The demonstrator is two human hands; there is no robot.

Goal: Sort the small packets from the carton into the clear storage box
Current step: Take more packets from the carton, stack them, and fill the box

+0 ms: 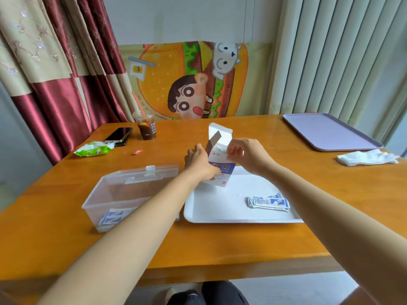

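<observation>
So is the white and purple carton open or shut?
Open. The white-and-purple cardboard carton has its top flaps raised; the left hand grips it, the right hand pinches its rim.

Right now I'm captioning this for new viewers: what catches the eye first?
The left hand grips an open carton over the white tray's far edge, the right hand pinching its rim. Packets lie stacked on the tray, more in the clear storage box to its left.

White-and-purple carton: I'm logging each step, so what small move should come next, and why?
Probably pull any remaining packets out through the open top: the left hand grips the white-and-purple carton over the white tray, flap raised, and the right hand has its fingers at the mouth.
</observation>
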